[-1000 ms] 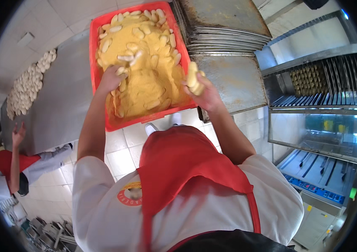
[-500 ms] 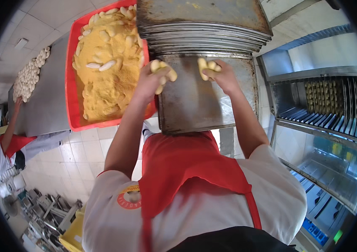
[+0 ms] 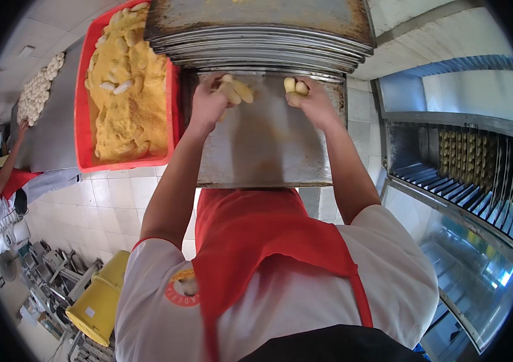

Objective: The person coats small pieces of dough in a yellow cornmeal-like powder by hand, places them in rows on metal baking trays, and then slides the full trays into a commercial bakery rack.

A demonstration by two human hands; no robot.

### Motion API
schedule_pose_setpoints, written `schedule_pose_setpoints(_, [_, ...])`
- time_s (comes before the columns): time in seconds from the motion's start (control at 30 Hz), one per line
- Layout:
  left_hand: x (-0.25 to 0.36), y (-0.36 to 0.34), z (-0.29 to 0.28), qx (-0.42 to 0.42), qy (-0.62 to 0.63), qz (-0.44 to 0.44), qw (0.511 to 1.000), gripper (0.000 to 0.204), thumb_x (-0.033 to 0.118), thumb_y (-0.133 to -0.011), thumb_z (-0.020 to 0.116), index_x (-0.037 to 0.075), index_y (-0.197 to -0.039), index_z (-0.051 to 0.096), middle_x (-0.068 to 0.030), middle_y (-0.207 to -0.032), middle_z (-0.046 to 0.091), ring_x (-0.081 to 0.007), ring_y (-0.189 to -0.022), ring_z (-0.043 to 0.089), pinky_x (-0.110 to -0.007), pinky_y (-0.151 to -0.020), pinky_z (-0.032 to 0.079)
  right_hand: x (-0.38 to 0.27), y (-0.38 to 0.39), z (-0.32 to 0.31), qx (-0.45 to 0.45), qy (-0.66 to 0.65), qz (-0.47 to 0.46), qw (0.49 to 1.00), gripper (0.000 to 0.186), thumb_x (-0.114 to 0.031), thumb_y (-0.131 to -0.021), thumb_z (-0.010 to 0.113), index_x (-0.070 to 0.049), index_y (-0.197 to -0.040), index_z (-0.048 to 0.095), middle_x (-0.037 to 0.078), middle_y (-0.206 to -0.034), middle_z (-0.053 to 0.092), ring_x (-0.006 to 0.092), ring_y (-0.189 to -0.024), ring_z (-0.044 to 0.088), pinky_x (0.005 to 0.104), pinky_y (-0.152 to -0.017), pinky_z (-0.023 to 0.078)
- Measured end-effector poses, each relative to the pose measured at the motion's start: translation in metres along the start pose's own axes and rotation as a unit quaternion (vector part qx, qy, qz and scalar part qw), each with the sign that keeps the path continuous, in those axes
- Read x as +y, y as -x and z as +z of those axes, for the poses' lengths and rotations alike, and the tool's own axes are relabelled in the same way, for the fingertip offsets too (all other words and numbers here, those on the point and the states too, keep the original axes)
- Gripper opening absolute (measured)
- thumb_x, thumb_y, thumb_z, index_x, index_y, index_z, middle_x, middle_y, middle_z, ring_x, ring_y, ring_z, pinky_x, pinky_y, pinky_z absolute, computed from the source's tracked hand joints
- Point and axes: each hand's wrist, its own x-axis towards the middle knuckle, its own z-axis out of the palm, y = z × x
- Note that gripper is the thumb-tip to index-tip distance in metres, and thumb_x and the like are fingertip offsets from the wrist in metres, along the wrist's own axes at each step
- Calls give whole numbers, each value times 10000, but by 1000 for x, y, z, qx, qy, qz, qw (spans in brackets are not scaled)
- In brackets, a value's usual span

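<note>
My left hand [image 3: 209, 107] grips several oblong yellow dough pieces [image 3: 237, 90] over the left side of a flat metal tray [image 3: 262, 160]. On that tray's right side, my right hand [image 3: 309, 102] is closed around a few more dough pieces [image 3: 296, 86]. Beyond it rises a stack of worn metal trays [image 3: 256, 24]. To my left, a red plastic tub [image 3: 81, 105] holds yellow crumbs [image 3: 124, 114] with pale dough pieces in them.
At far left, a co-worker in a red apron [image 3: 3, 193] reaches toward pale dough pieces [image 3: 39, 90] on a steel table [image 3: 54, 142]. An open oven [image 3: 449, 154] with racked trays stands at right. A yellow bin [image 3: 96, 298] and metal equipment sit lower left.
My hands have moved from the tub and its right edge onto the metal tray, both still holding dough pieces. The view has shifted, so the tub now appears further left.
</note>
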Motion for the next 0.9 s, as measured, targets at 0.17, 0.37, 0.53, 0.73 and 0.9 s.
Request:
schedule_pose_setpoints(0.17, [-3,-26,70,-78,-271,0,959,377,170,-866,704,0,-1202,725,-181,-1110,753,-285,-954,752,-401,-775,616,-1,-11,-23,41,280,-84,955,421,-204,-886,783,-51,-1265,684,175,-1080,750,289,-979,733,388,-894,566])
schedule_pose_setpoints(0.37, [-7,-29,87,-28,-529,78,845,377,343,-888,715,44,-1112,766,-242,-1175,725,-403,-1084,708,-482,-937,572,19,-6,-23,82,324,-60,941,359,-329,-867,770,-133,-1166,742,165,-1089,757,370,-1049,708,443,-927,559])
schedule_pose_setpoints(0.53, [-7,-24,-21,69,-561,224,794,475,280,-920,749,83,-1344,662,-193,-1082,762,-363,-854,739,-436,-811,601,30,10,-61,146,261,-183,937,386,-213,-856,778,-81,-1213,711,177,-1104,729,371,-1068,687,433,-945,554])
schedule_pose_setpoints(0.73, [-38,-22,-31,82,-241,-18,967,463,169,-924,770,-16,-1301,574,-194,-1042,741,-240,-718,759,-345,-592,606,45,-1,-63,228,400,-272,845,367,-193,-843,815,-125,-1193,729,129,-1076,707,328,-992,671,436,-915,516])
schedule_pose_setpoints(0.9, [-33,-1,-24,135,-272,6,953,455,214,-945,796,-66,-1206,550,-165,-987,715,-194,-661,717,-329,-524,559,27,9,-14,184,379,-350,837,265,-217,-840,826,-150,-1085,752,72,-928,709,332,-923,665,438,-855,507])
